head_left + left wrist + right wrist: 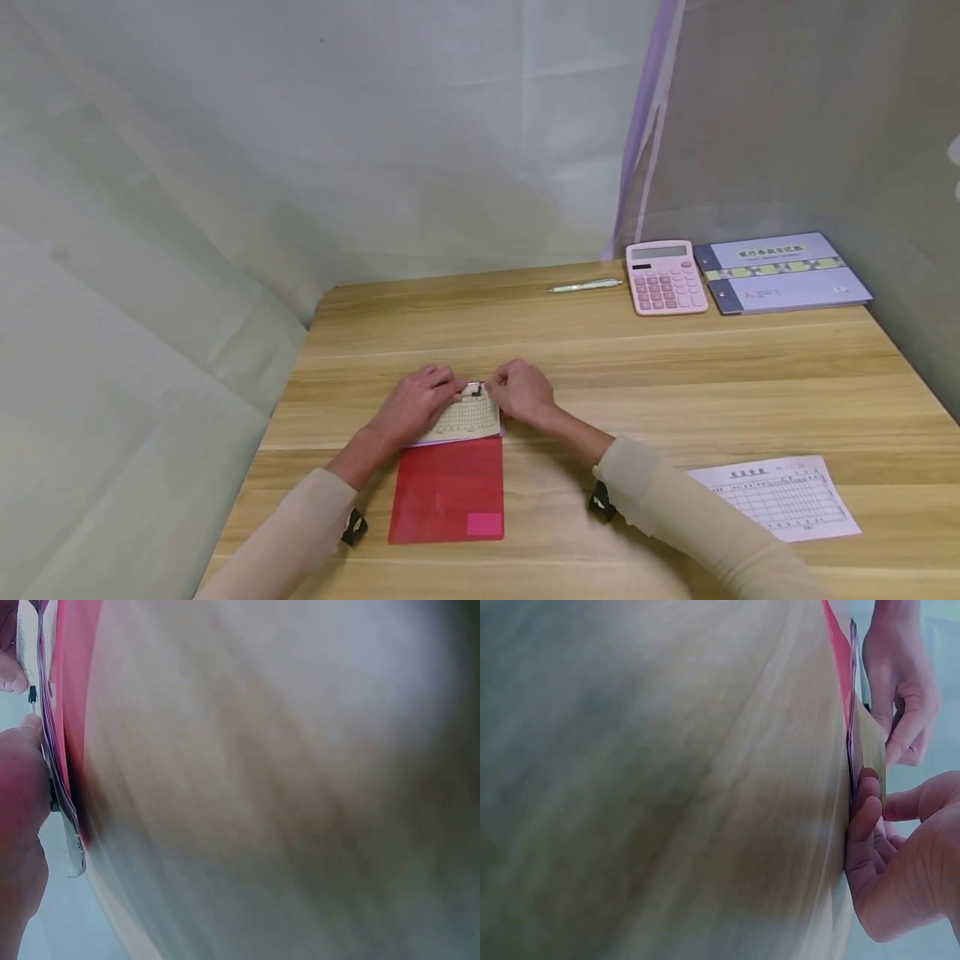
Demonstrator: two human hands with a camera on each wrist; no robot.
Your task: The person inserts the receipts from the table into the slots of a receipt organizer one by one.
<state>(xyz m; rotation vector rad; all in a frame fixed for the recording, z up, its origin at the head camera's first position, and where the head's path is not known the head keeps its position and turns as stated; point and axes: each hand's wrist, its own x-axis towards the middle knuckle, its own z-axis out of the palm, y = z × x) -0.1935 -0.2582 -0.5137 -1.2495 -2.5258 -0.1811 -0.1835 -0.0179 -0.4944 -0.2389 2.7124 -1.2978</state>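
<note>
A clipped stack of cream printed forms [468,417] lies on the upper part of a red folder [447,492] with a pink label. A black binder clip [476,391] grips its top edge between my hands. My left hand [422,406] lies over the stack's left part, its bent fingers holding the top edge right beside the clip. At the right edge, my right hand [522,392] pinches the cream sheet [874,754], thumb above and curled fingers below. The edge of the stack [52,750] shows several layers in the left wrist view.
A loose printed form [787,500] lies right of my right sleeve. At the back of the wooden table [390,333] are a pen [585,286], a pink calculator [666,279] and a blue-grey account book [783,273]. Pale curtain [450,167] hangs behind.
</note>
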